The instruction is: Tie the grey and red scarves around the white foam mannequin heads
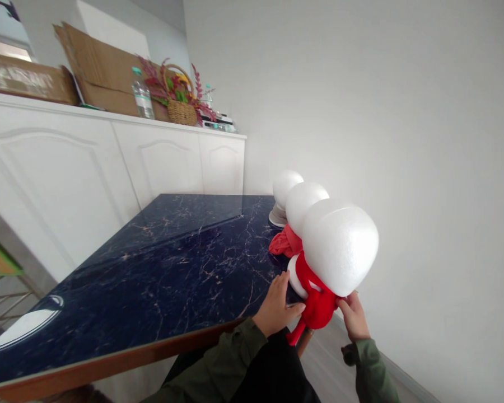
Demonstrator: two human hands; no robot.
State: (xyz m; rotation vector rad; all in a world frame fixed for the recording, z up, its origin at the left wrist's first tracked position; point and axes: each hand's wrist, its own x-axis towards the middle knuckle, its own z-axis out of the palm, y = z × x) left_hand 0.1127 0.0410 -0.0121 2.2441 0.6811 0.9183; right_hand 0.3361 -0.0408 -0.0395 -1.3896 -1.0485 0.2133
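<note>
Several white foam heads stand in a row along the right side of the dark blue marbled table (185, 268). The nearest white head (342, 243) sits at the table's right edge, above a red cloth (319, 308) that hangs over the edge. My left hand (277, 305) is at the left of this cloth, thumb and fingers apart, touching its side. My right hand (353, 316) pinches the red cloth just under the head. Behind it are another white head (304, 204), a bunched red cloth (284, 242) and a farther white head (286, 184) on a grey base (278, 216).
White cabinets (168, 162) line the back left, bearing cardboard (105, 67), a water bottle (143, 96) and a flower basket (182, 112). A pale wall (437, 168) rises at the right. A white oval object (23, 329) lies at the table's left.
</note>
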